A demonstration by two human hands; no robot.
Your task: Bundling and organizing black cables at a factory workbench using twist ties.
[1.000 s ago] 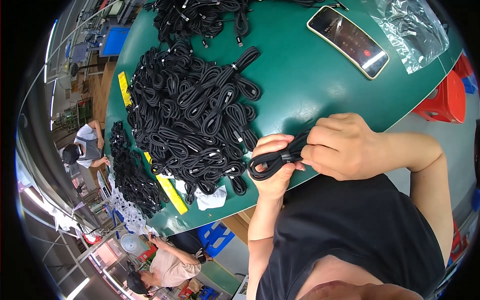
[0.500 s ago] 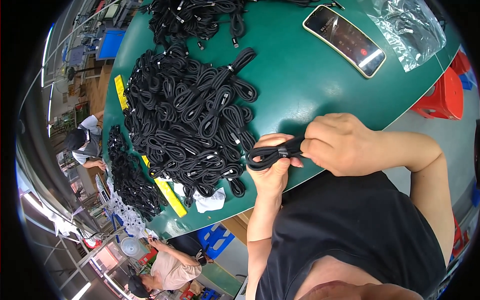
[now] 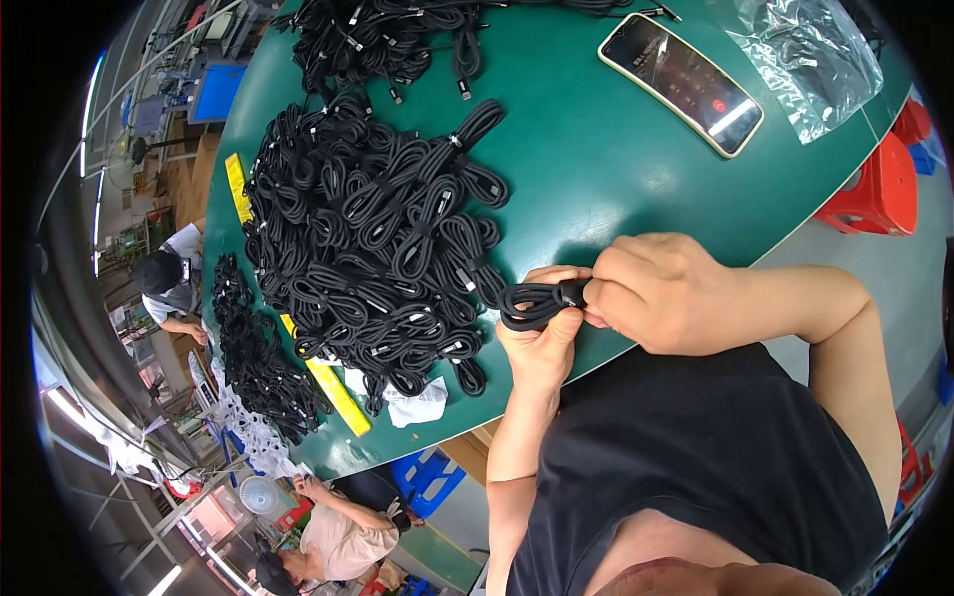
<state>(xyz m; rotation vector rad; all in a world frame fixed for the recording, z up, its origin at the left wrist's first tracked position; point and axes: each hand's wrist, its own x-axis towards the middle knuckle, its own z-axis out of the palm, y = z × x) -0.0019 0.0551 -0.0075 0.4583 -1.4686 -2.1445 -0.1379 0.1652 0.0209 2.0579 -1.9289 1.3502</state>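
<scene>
A coiled black cable [image 3: 532, 305] is held between my two hands above the table's near edge. My left hand [image 3: 542, 343] grips its looped end, with the thumb over the coil. At the other end, the closed fingers of my right hand [image 3: 661, 293] pinch the bundle beside a dark band [image 3: 572, 292] wrapped round it. That hand hides the cable's right part. Just left of my hands lies a large heap of similar coiled black cables [image 3: 378, 238], many with small metal plugs showing.
More black cables lie at the far edge [image 3: 397, 35] and left edge [image 3: 253, 358] of the green table [image 3: 576, 119]. A phone [image 3: 681, 84] and a clear plastic bag [image 3: 810, 65] lie at far right. Red stools [image 3: 874, 194] stand beyond. Two people work at left.
The dark band now sits further right along the coil, close to my right fingers, and more of the loops show on the left. Both hands have otherwise barely moved.
</scene>
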